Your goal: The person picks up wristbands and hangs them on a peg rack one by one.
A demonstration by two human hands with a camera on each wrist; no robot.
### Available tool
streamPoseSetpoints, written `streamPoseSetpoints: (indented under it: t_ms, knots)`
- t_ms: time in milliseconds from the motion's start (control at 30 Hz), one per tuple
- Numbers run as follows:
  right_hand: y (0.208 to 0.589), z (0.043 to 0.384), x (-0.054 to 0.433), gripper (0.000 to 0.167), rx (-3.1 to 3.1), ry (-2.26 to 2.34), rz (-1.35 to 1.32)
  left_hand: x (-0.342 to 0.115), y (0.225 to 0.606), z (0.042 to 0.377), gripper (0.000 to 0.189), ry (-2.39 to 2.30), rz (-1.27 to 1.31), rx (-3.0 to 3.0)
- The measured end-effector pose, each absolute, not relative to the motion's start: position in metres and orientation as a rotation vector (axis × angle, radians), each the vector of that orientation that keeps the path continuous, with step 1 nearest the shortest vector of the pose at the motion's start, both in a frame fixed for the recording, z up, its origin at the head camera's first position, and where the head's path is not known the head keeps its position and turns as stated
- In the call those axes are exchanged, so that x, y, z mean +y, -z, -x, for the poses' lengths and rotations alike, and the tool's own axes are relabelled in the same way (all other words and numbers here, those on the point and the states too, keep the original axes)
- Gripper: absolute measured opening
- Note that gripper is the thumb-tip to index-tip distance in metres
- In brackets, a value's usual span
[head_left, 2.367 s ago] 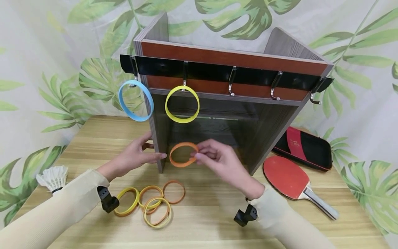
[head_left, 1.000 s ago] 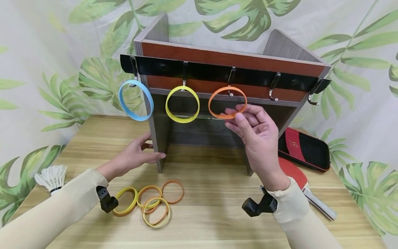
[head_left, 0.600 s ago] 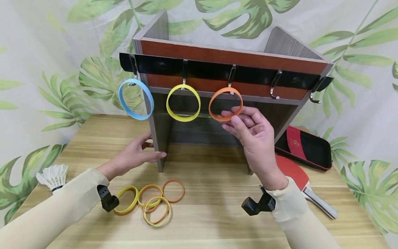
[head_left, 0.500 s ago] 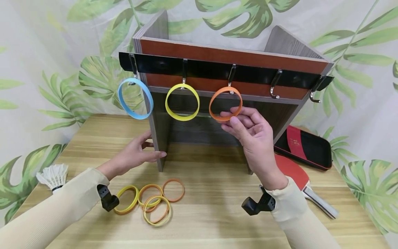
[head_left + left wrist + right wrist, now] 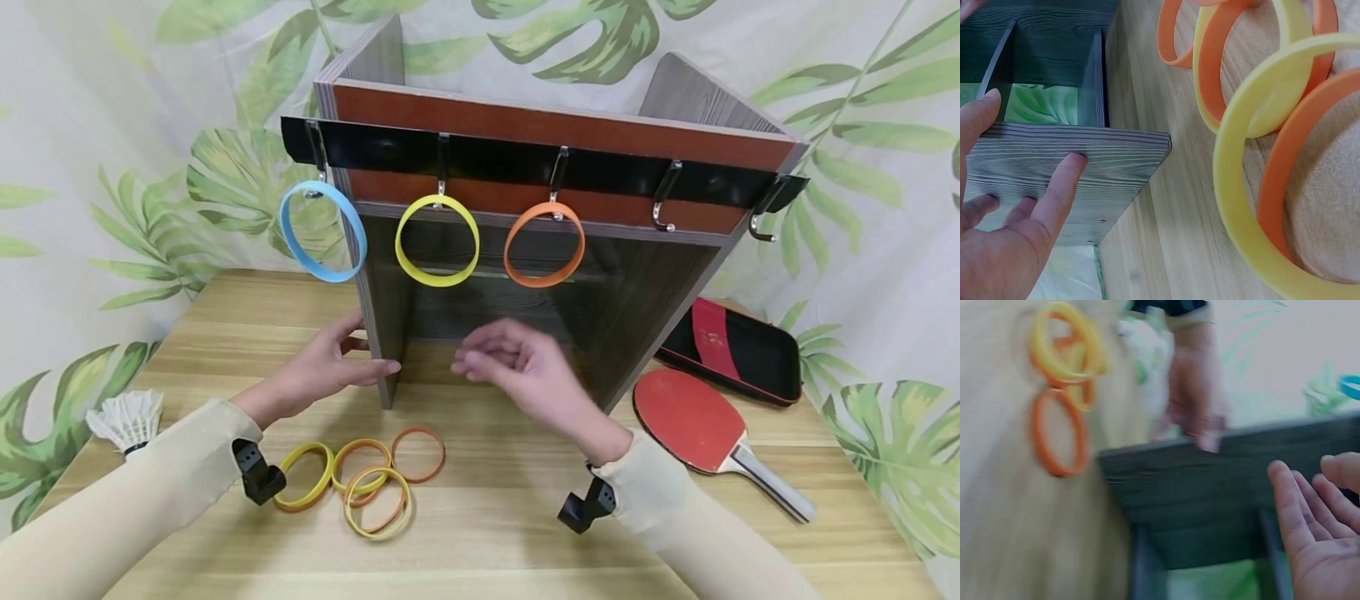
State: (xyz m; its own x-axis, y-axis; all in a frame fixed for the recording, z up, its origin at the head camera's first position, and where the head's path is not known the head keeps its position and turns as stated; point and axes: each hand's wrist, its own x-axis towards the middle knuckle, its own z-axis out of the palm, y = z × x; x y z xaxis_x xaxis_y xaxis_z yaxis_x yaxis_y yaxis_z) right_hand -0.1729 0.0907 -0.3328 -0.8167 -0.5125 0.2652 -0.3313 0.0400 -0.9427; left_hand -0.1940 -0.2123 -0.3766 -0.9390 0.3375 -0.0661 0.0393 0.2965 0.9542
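Note:
My left hand [image 5: 318, 371] grips the left side panel of a grey wooden shelf [image 5: 645, 292]. In the left wrist view its fingers spread on the panel's outer face, with the thumb over the edge. My right hand [image 5: 528, 371] is in the air before the shelf, fingers loosely bent, holding nothing. A black hook rail [image 5: 495, 154] runs along the shelf's top. From its hooks hang a blue wristband [image 5: 288, 237], a yellow wristband [image 5: 402, 258] and an orange wristband [image 5: 510, 258]. Two hooks at the right are bare. Several yellow and orange wristbands [image 5: 408, 504] lie on the table, some overlapping.
A shuttlecock [image 5: 131, 417] lies at the table's left, beside the left sleeve. To the right are a red table tennis bat [image 5: 690, 421] and a black and red case [image 5: 757, 358]. A leaf-patterned cloth [image 5: 862, 250] hangs behind the wooden table [image 5: 480, 542].
The right hand brought the orange wristband up to the third hook, let it go and moved down and left. The band now hangs there. The left hand stayed on the panel.

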Motion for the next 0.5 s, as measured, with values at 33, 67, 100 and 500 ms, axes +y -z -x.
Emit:
streamPoseSetpoints:
  t_ms: [33,67,100,500]
  knots:
    - [0.338,0.172,0.086,0.018,2.162,1.828,0.890,-0.212,0.376,0.194,0.085,-1.689,-0.347,2.314]
    - [0.343,0.170,0.082,0.017,2.180,1.761,0.901,-0.212,0.375,0.195,0.085,-1.689,-0.350,2.315]
    - [0.348,0.168,0.078,0.017,2.187,1.700,0.900,-0.212,0.375,0.195,0.085,-1.687,-0.353,2.317]
    - [0.392,0.141,0.034,0.008,2.239,1.121,0.887,-0.213,0.377,0.193,0.087,-1.710,-0.359,2.301]
